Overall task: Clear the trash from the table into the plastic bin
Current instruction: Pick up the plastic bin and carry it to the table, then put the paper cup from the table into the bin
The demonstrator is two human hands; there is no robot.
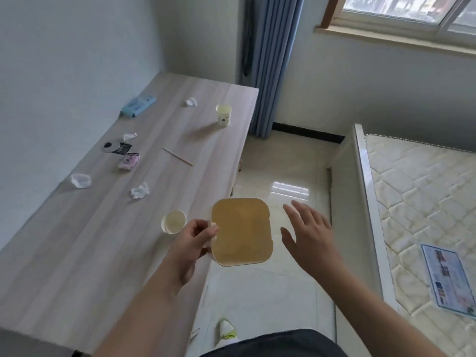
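- Left hand [196, 237] pinches the near-left edge of a tan square paper plate [242, 231], thumb on top, fingers curled beneath; plate is held out past the desk [85, 256] edge, over the floor tiles, roughly level.
- Right hand [310, 234] holds nothing, fingers spread and straight, hovering just right of the plate, not touching it.
- Plastic bin: not in view. Cannot tell where it stands; probably behind or below the frame.
- Step in hand, as I judge it: carry the plate off to the bin. An edge pinch on a thin plate lets it sag or flip; bringing the free hand under the far side would steady it. Keep it level in case crumbs or grease sit on it — the surface looks clean but is blurred.
- Better economy: stack the nearby paper cup [173, 222], lying on its side just left of the gripping hand, onto the plate before leaving.
- Still on the desk: crumpled tissue [139, 190], clear plastic wad [81, 180], pink wrapper [128, 161], dark packet [117, 148], thin wooden stick [177, 157], upright printed cup [223, 114], further tissues, blue pack [137, 106] near the wall.
- Task looks early; most trash remains.
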